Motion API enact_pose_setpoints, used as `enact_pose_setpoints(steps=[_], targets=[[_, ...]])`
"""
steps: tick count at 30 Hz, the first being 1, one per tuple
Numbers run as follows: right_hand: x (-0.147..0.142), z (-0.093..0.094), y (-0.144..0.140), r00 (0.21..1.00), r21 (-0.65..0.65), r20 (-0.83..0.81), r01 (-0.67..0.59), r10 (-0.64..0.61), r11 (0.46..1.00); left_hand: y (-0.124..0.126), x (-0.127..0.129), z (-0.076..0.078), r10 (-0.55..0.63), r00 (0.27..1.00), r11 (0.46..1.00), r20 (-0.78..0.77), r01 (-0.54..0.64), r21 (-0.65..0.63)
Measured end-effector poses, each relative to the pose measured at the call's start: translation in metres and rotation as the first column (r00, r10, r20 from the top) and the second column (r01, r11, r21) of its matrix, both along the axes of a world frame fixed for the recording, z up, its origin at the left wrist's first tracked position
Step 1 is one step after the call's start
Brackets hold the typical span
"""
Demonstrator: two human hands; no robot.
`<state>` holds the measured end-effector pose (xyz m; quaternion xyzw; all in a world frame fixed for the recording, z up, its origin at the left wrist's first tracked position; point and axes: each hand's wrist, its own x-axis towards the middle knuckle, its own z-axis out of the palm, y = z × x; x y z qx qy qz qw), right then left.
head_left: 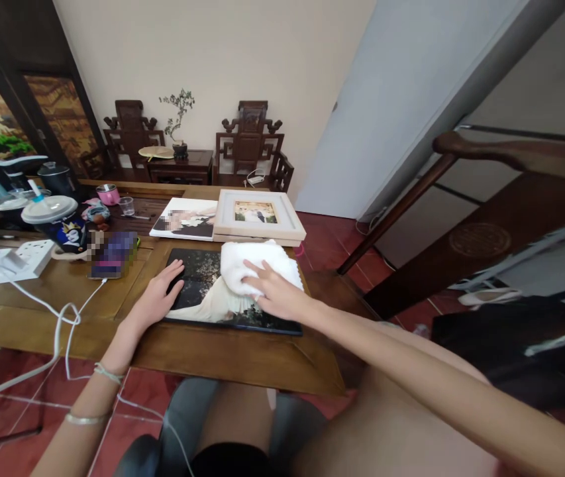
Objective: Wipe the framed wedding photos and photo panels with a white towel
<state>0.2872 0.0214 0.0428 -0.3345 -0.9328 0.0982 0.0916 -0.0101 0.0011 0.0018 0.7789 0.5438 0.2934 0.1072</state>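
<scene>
A glossy photo panel [195, 265] with a dark background and a pale gown in the picture lies flat near the front right corner of the wooden table. My left hand [160, 291] rests on the panel's left edge, fingers extended and slightly apart. On the panel's upper right part sits a folded white towel [282, 258] with a fuzzy texture. My right hand [269, 288] presses down on this towel, its fingers sunk into the cloth. The towel covers part of the picture.
Behind the panel are a white framed photo [287, 215] and a photo print [187, 228]. Leftward stand a phone [113, 255] on a cable, a lidded cup [66, 225], a power strip [26, 258] and a small clear cup [126, 207]. A wooden chair [511, 218] stands at right.
</scene>
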Motion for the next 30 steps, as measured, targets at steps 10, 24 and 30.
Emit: enact_pose_setpoints(steps=[10, 24, 30], targets=[[0.002, 0.026, -0.076, 0.936, -0.251, 0.171, -0.261, 0.308, 0.932, 0.000, 0.002, -0.001, 0.008, 1.000, 1.000, -0.008, -0.008, 0.010], [-0.013, 0.006, 0.055, 0.949, -0.019, 0.095, -0.299, 0.300, 0.954, 0.000, 0.010, 0.011, 0.080, 0.997, 0.994, 0.010, -0.079, -0.079], [-0.008, -0.006, -0.030, 0.922, -0.102, -0.060, -0.387, 0.382, 0.917, -0.001, 0.011, 0.012, 0.098, 0.995, 0.988, -0.014, -0.099, -0.117]])
